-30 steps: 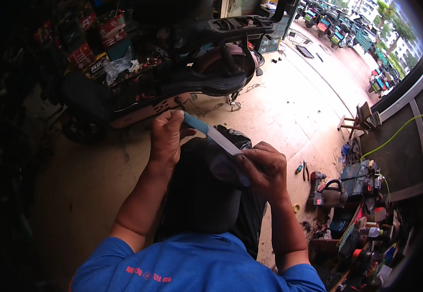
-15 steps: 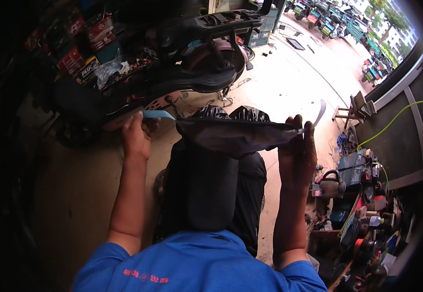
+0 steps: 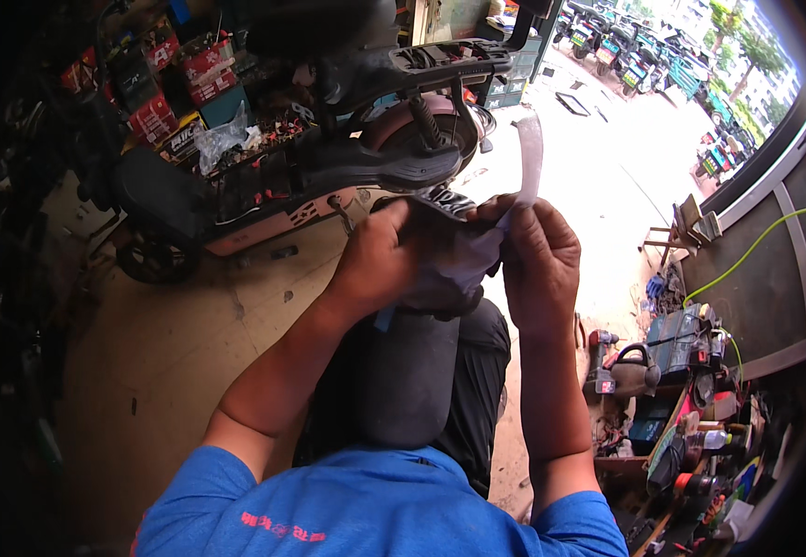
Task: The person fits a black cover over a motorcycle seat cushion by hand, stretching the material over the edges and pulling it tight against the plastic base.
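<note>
A piece of dark cloth with a paler, greyish lining (image 3: 463, 269) is bunched between my two hands above my lap. My left hand (image 3: 370, 265) is closed around its left side, the thumb on top. My right hand (image 3: 544, 255) pinches the right end between thumb and fingers. From that pinch a pale, whitish strap (image 3: 531, 153) stands up, curving at its tip. Below my left hand a short bit of light-blue strap (image 3: 384, 318) hangs from the cloth. The cloth's far side is partly hidden by my hands.
An electric scooter (image 3: 282, 190) stands at the left front, with red boxes (image 3: 208, 70) behind it. A dark rounded form (image 3: 393, 381) lies below my hands. To the right are a power drill (image 3: 599, 357), a toolbox (image 3: 677, 330), a small wooden stool (image 3: 686, 223) and a green hose (image 3: 746, 241).
My left hand has let go of the blue strap, moved right and gripped the cloth. The cloth went from stretched to bunched, and the pale strap now stands upright above my right hand, which shifted slightly left.
</note>
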